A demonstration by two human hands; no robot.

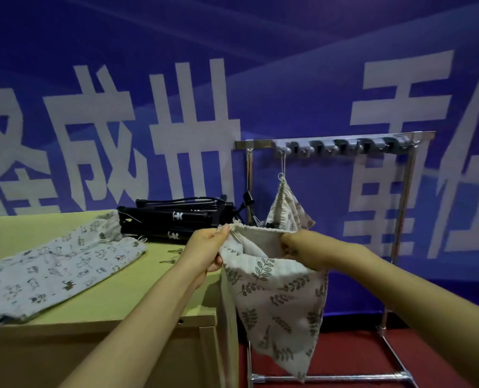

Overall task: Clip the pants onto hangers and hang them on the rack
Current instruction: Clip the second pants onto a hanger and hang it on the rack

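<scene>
Cream pants with a green leaf print (pixel 277 298) hang in front of me, held by the waistband between both hands. My left hand (pixel 207 250) grips the left end of the waistband, my right hand (pixel 297 247) pinches the right end. Part of the same leaf-print cloth (pixel 287 208) hangs by a cord from a hook on the metal rack (pixel 330 144) behind. Grey pants with a small animal print (pixel 56 267) lie flat on the yellow-green table (pixel 154 292) to my left. Two metal clips (pixel 171 256) lie on the table near my left hand.
Black folded tripods (pixel 176 219) lie at the table's back right corner. The rack stands right of the table on a red floor (pixel 344 357), with grey hooks along its top bar. A blue banner with white characters (pixel 176 107) covers the wall.
</scene>
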